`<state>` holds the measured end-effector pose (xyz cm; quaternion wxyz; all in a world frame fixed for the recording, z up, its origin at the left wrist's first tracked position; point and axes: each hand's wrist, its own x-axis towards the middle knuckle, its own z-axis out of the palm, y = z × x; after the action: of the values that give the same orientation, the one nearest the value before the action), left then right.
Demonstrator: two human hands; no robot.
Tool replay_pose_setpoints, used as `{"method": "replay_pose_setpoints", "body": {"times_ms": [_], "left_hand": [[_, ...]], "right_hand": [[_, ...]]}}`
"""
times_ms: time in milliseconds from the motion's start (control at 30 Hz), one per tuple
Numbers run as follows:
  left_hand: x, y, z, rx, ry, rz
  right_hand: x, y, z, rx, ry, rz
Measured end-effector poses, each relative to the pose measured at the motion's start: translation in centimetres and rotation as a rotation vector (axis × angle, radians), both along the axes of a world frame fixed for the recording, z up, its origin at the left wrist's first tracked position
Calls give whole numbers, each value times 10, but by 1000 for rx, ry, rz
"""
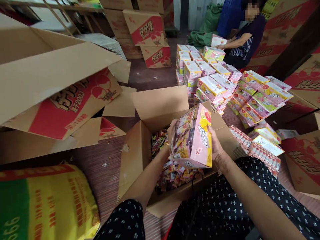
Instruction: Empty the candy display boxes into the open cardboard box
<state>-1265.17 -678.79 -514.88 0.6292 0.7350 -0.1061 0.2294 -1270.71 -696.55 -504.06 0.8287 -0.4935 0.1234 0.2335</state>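
Observation:
Above a large open carton (pixel 131 163), a pink and yellow printed candy box (pixel 203 140) is held tilted, with a clear plastic bag (pixel 183 133) of small wrapped candies at its open side. My left hand (pixel 172 133) is closed on the left side of the bag, its fingers partly hidden. On the other side, my right hand (pixel 216 145) grips the printed box, thumb on its front panel. Beneath both hands, many loose small candy packets (pixel 175 175) fill the carton. I cannot tell how far the bag sits inside the box.
Stacked printed boxes (pixel 212 88) stand ahead to the right, with flat packs (pixel 265 155) nearer me. A person (pixel 246 40) handles a box behind them. Large cartons (pixel 75 103) lean at left, above a yellow and green sack (pixel 57 203). More cartons (pixel 147 31) are piled at the back.

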Motion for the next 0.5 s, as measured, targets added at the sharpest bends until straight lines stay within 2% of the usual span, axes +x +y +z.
{"method": "replay_pose_setpoints", "body": {"times_ms": [67, 167, 233, 333, 500], "left_hand": [[12, 23, 2, 123, -33, 102], [20, 55, -1, 443, -117, 266], [20, 66, -5, 570, -124, 274], [17, 65, -14, 579, -70, 275], [15, 63, -22, 543, 12, 334]], "right_hand": [[3, -8, 6, -101, -76, 20], [8, -14, 17, -303, -238, 59], [13, -11, 23, -450, -288, 57], [19, -2, 30, -592, -285, 37], [26, 4, 39, -677, -334, 139]]}}
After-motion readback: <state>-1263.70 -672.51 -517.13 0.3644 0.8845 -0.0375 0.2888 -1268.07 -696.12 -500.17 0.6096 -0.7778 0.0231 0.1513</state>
